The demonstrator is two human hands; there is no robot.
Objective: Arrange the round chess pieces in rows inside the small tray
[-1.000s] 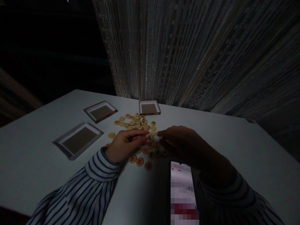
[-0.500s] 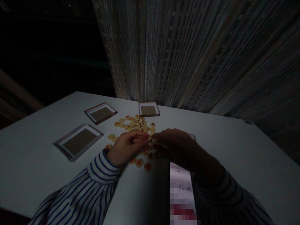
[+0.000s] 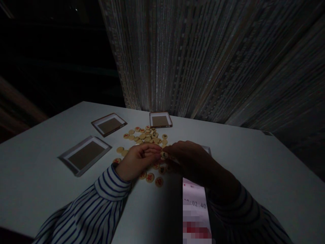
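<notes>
Many round, pale wooden pieces (image 3: 148, 136) with red or dark characters lie scattered on a white table. Above them, one piece with a dark character (image 3: 164, 155) is between the fingertips of my left hand (image 3: 140, 160) and my right hand (image 3: 189, 157). My left thumb and fingers close on its left edge. The fingers of my right hand reach its other side; they are in shadow, so their grip is unclear. More pieces with red characters (image 3: 150, 177) lie below my hands, and some are hidden under them.
Three shallow open boxes stand around the pieces: a grey one (image 3: 85, 155) at left, a brown-edged one (image 3: 109, 124) behind it and another (image 3: 160, 120) at the back. A lit phone (image 3: 195, 203) lies near my right forearm. A string curtain (image 3: 162, 57) hangs behind the table (image 3: 236, 159).
The piece between my hands has turned slightly, so its dark character faces me more fully. My hands have hardly moved. The whole view has shifted a little.
</notes>
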